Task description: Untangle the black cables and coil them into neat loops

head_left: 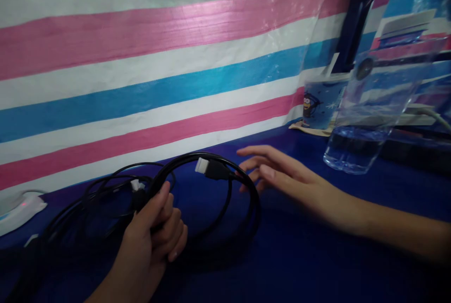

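My left hand (pixel 157 228) is wrapped round the left side of a coiled black cable (pixel 256 202), which stands as a loop over the dark blue surface. A black plug with a pale cap (pixel 214 169) sticks into the loop at its upper right. My right hand (pixel 282 171) reaches in from the right, fingers spread apart, beside the coil near that plug. Whether its fingertips touch the cable I cannot tell. Behind my left hand lies more black cable (pixel 89 195) in loose loops, with a small white-tipped connector (pixel 137 184).
A white device with a red light (pixel 26 211) lies at the far left. On the right stand a clear plastic container with liquid (pixel 355 150) and a blue cup with a cartoon figure (pixel 319 105). A striped sheet (pixel 158 82) hangs behind the blue table (pixel 317 256).
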`<state>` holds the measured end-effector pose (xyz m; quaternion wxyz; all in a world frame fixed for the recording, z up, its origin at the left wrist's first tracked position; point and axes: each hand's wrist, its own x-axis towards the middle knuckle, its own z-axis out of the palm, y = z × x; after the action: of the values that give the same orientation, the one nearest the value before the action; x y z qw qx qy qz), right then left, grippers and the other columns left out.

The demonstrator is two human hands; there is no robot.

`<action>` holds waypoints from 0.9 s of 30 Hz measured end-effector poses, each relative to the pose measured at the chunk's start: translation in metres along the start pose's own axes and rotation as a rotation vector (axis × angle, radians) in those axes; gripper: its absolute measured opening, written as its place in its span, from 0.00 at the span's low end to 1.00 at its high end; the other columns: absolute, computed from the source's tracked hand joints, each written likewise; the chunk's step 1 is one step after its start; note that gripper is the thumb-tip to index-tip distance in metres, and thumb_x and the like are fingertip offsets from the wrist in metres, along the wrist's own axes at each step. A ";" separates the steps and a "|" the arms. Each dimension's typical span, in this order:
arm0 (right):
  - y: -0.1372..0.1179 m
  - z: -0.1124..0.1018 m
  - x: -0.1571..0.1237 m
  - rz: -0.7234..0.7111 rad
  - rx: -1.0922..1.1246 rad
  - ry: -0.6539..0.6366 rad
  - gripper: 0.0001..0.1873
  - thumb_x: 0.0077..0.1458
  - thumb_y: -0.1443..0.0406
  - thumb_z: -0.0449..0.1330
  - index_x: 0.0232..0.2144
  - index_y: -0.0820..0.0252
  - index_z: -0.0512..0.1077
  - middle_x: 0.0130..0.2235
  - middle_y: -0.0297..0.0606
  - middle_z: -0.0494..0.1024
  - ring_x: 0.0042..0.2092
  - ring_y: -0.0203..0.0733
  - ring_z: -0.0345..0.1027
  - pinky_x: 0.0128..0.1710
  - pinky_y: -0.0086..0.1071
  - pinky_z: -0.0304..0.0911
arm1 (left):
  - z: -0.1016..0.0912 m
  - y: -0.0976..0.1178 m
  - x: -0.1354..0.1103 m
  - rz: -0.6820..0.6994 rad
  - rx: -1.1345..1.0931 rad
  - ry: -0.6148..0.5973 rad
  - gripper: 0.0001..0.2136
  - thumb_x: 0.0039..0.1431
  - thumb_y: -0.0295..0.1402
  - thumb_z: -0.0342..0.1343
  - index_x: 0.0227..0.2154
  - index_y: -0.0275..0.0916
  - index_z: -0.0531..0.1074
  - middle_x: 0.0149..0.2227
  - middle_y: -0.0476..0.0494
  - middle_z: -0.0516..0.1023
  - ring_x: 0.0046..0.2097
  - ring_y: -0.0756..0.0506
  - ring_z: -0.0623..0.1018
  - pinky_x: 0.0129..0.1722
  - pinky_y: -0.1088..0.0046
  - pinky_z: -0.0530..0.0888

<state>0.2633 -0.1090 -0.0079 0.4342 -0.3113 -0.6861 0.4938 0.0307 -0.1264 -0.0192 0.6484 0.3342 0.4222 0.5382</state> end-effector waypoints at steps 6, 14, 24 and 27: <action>-0.014 0.013 -0.008 -0.197 -0.267 0.097 0.08 0.59 0.64 0.57 0.41 0.50 0.72 0.37 0.32 0.72 0.35 0.32 0.67 0.34 0.25 0.62 | 0.012 -0.011 -0.015 -0.046 0.079 -0.163 0.31 0.46 0.52 0.59 0.11 0.38 0.44 0.09 0.57 0.40 0.12 0.57 0.48 0.13 0.79 0.57; -0.008 0.014 -0.017 -0.414 -0.589 0.072 0.09 0.56 0.75 0.52 0.33 0.58 0.69 0.42 0.38 0.70 0.39 0.33 0.66 0.36 0.24 0.62 | 0.012 -0.014 -0.018 -0.012 0.120 -0.150 0.33 0.43 0.54 0.60 0.09 0.37 0.45 0.08 0.56 0.41 0.12 0.57 0.51 0.14 0.79 0.57; -0.004 0.005 0.004 0.224 0.471 -0.048 0.13 0.62 0.62 0.51 0.47 0.59 0.61 0.28 0.34 0.72 0.27 0.31 0.66 0.26 0.24 0.62 | 0.011 -0.008 -0.010 -0.067 -0.048 -0.094 0.26 0.51 0.45 0.58 0.14 0.39 0.48 0.11 0.60 0.39 0.13 0.57 0.43 0.12 0.80 0.58; -0.004 -0.001 0.007 0.321 0.626 -0.127 0.11 0.60 0.66 0.53 0.45 0.64 0.66 0.28 0.34 0.71 0.28 0.29 0.67 0.28 0.21 0.64 | 0.006 -0.007 -0.007 -0.112 -0.029 -0.182 0.26 0.53 0.45 0.56 0.14 0.39 0.47 0.11 0.59 0.41 0.13 0.57 0.45 0.14 0.79 0.60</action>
<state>0.2613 -0.1042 -0.0023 0.3822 -0.2355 -0.4694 0.7603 0.0389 -0.1341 -0.0212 0.7177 0.3482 0.3720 0.4747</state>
